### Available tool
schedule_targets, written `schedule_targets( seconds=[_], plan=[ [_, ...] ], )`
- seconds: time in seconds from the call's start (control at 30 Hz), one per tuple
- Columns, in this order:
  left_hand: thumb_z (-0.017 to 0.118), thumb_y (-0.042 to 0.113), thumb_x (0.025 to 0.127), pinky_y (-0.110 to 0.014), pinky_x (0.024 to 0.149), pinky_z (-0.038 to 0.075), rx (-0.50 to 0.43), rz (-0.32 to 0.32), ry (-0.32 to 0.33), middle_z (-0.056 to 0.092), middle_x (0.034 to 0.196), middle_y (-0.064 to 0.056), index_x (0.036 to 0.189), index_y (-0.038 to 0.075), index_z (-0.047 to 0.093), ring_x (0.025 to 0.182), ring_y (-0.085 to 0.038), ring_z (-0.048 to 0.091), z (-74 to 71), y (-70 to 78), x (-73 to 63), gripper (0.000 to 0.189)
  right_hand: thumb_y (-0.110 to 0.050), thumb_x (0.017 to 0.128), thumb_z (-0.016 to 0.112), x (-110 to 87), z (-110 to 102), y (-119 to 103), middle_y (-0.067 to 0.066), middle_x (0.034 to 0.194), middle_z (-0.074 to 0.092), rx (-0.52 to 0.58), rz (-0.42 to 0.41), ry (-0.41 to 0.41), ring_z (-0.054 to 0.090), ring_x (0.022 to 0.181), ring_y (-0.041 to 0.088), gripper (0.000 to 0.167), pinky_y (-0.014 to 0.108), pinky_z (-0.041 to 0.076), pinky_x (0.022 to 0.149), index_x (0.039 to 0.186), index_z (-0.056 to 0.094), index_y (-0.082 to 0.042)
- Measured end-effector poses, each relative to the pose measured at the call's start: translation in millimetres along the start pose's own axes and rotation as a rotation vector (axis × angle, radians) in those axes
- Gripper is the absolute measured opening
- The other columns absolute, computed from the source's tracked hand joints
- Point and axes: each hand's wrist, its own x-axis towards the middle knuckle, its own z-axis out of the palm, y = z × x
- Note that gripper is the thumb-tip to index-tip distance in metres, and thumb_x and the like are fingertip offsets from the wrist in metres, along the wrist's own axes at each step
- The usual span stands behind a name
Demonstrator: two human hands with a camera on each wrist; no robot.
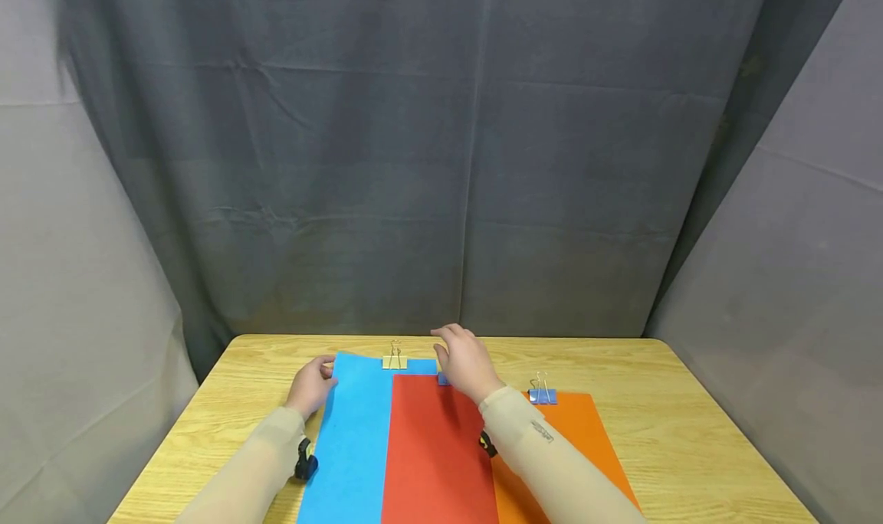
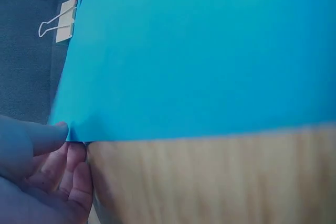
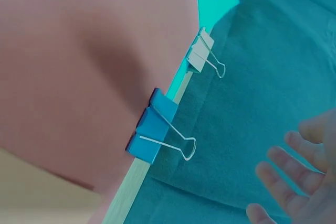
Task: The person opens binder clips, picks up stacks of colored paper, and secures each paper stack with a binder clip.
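Note:
A blue paper sheet (image 1: 352,440) lies at the left, its top edge held by a pale yellow binder clip (image 1: 395,363). My left hand (image 1: 310,388) pinches its upper left corner, thumb on top and fingers beneath, as the left wrist view shows. A red paper sheet (image 1: 434,447) overlaps the blue one and carries a blue binder clip (image 3: 152,127) on its top edge, partly hidden in the head view. Over that clip hovers my right hand (image 1: 467,363), fingers loosely spread and holding nothing; in the right wrist view the hand (image 3: 307,177) is apart from the clip.
An orange paper sheet (image 1: 582,432) lies to the right, partly under my right forearm, with another blue binder clip (image 1: 543,396) on its top edge. The wooden table (image 1: 690,432) ends at a grey curtain (image 1: 359,164) behind, with pale cloth at both sides.

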Motion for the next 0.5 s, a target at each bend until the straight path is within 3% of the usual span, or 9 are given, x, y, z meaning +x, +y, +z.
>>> schedule_targets(
  seconds=[0.13, 0.27, 0.4, 0.5],
  plan=[
    [0.063, -0.001, 0.098, -0.054, 0.098, 0.052, -0.004, -0.025, -0.023, 0.066, 0.123, -0.028, 0.143, -0.009, 0.05, 0.115, -0.044, 0.063, -2.6, -1.8, 0.9, 0.048, -0.016, 0.101, 0.067, -7.1, -5.4, 5.7, 0.009, 0.127, 0.068, 0.018, 0.019, 0.006, 0.066, 0.116, 0.032, 0.028, 0.053, 0.052, 0.101, 0.128, 0.07, -0.011],
    [0.062, 0.006, 0.1, -0.057, 0.105, 0.048, 0.059, -0.023, -0.082, 0.059, 0.135, -0.033, 0.144, -0.01, 0.047, 0.127, -0.049, 0.056, -7.3, 3.3, -2.6, 0.049, -0.017, 0.1, 0.067, -16.4, -14.5, 12.9, 0.009, 0.129, 0.068, 0.022, 0.038, 0.006, 0.065, 0.117, 0.032, 0.03, 0.054, 0.05, 0.103, 0.13, 0.069, -0.012],
    [0.064, 0.013, 0.101, -0.059, 0.108, 0.044, 0.189, 0.043, -0.114, 0.055, 0.14, -0.033, 0.143, -0.011, 0.049, 0.129, -0.051, 0.054, -9.7, 15.3, -12.2, 0.05, -0.019, 0.099, 0.071, -26.9, -22.6, 22.8, 0.008, 0.128, 0.067, -0.01, 0.07, 0.016, 0.064, 0.117, 0.03, 0.032, 0.055, 0.05, 0.103, 0.13, 0.069, -0.013],
    [0.067, 0.016, 0.1, -0.059, 0.108, 0.045, 0.27, 0.11, -0.087, 0.057, 0.138, -0.031, 0.139, -0.011, 0.053, 0.128, -0.049, 0.056, -9.6, 26.0, -21.1, 0.049, -0.02, 0.097, 0.073, -34.4, -27.3, 30.7, 0.007, 0.128, 0.067, -0.027, 0.096, 0.028, 0.064, 0.117, 0.031, 0.033, 0.056, 0.049, 0.103, 0.13, 0.069, -0.014]
  ],
)
